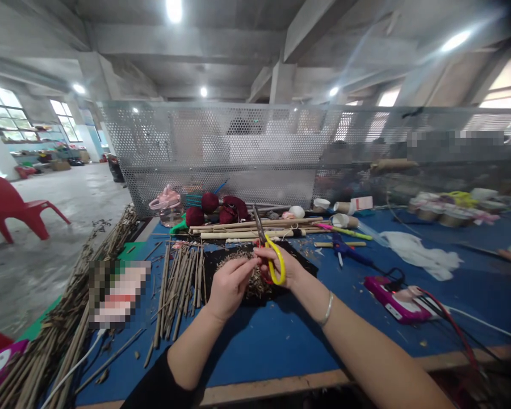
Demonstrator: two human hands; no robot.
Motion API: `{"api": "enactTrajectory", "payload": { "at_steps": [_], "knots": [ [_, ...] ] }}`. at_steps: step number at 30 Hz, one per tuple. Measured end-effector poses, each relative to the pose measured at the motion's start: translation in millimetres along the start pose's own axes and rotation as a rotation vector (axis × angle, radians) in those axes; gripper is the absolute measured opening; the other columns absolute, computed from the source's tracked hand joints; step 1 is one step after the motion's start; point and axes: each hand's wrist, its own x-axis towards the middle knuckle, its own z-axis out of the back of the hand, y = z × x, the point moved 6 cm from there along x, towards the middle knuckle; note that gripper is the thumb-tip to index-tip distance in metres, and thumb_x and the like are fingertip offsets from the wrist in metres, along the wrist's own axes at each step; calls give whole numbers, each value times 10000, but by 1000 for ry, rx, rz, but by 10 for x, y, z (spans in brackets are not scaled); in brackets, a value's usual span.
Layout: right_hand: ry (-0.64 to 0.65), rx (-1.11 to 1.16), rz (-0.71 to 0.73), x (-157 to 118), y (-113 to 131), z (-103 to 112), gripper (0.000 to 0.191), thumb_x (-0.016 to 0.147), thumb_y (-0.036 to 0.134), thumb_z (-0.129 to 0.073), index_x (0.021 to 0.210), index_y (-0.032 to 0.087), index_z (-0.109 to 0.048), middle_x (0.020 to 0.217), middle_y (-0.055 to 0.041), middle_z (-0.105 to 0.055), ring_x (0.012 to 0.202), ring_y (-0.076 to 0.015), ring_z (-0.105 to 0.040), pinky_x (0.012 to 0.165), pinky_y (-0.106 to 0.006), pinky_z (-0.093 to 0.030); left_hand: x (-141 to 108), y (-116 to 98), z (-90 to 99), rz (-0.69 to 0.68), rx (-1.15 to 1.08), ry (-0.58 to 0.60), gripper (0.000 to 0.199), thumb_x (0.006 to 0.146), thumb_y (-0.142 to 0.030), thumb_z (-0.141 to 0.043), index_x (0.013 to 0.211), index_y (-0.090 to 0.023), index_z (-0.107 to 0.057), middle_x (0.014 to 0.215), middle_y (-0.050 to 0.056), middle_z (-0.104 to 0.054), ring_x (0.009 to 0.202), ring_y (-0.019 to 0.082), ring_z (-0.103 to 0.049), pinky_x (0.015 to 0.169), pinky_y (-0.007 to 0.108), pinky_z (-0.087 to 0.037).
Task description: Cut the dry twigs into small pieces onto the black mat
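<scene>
My right hand [286, 266] is closed around a pair of scissors [276, 267] with yellow and red handles, its blades pointing up and away from me. Close beside it, touching or nearly so, my left hand [227, 288] has its fingertips pinched together; whatever they hold is too small or hidden to make out. Beneath both hands lies a heap of dry brown plant scraps [255, 289] on a black sheet [304, 262]. Left of the sheet is a row of cut dry stalks [179, 289].
Long dry stalks [55, 335] are bundled along the left edge. Dark red yarn balls [234, 210] and pale sticks [255, 233] line the back by a perforated metal screen [276, 147]. To the right are a blue glue gun [349, 248], a purple power strip [392, 301] and cables.
</scene>
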Motion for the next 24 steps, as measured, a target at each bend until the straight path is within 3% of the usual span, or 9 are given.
{"api": "enactTrajectory", "payload": {
  "at_steps": [3,5,7,10,12,15,19,24],
  "knots": [
    [40,94,-38,-58,-135,-118,415,596,291,-709,930,213,-475,558,90,-493,383,-32,-459,368,-123,-385,-13,-75,15,14,-85,-30,259,846,-216,-450,1018,-225,-644,927,74,-643,848,136,-584,781,266,-480],
    [34,-7,2,-72,-131,-106,400,642,380,-672,948,210,-479,552,85,-501,360,-36,-442,338,-130,-353,5,-71,68,86,-153,-105,216,825,-236,-491,946,-206,-668,877,73,-630,804,133,-580,745,259,-484],
    [-13,-199,86,-67,-76,2,417,680,465,-617,974,203,-481,548,76,-520,334,-40,-408,303,-136,-298,34,-5,142,223,-263,-209,202,812,-281,-510,871,-177,-672,895,82,-611,818,142,-574,717,253,-483],
    [-116,-482,249,-48,22,253,496,618,450,-672,991,166,-515,577,49,-556,383,-56,-434,344,-162,-326,50,176,154,514,-551,-297,275,797,-382,-508,788,-141,-640,874,83,-616,801,150,-581,657,244,-489],
    [-171,-604,328,-53,41,394,512,635,463,-650,1017,140,-544,637,11,-589,486,-94,-510,423,-192,-386,34,280,68,682,-754,-279,316,753,-437,-547,799,-133,-622,742,48,-615,681,125,-582,584,224,-483],
    [-212,-802,383,-113,15,465,479,671,481,-610,1011,144,-585,746,-23,-625,629,-133,-559,578,-235,-438,-23,367,-102,831,-935,-212,380,668,-444,-638,875,-126,-614,620,-1,-582,548,85,-551,491,184,-442],
    [-178,-1056,341,-207,-68,383,531,629,461,-661,1085,216,-545,833,-9,-626,720,-147,-566,677,-252,-435,-127,419,-267,950,-956,-162,399,621,-386,-696,895,-109,-617,632,13,-613,526,71,-557,484,169,-435],
    [-150,-1171,394,-271,-72,283,640,585,457,-701,1146,238,-484,1032,-48,-571,895,-182,-535,798,-310,-404,-172,433,-318,993,-926,-179,357,584,-375,-721,801,-109,-621,649,27,-637,542,81,-577,504,179,-456]
  ]
}}
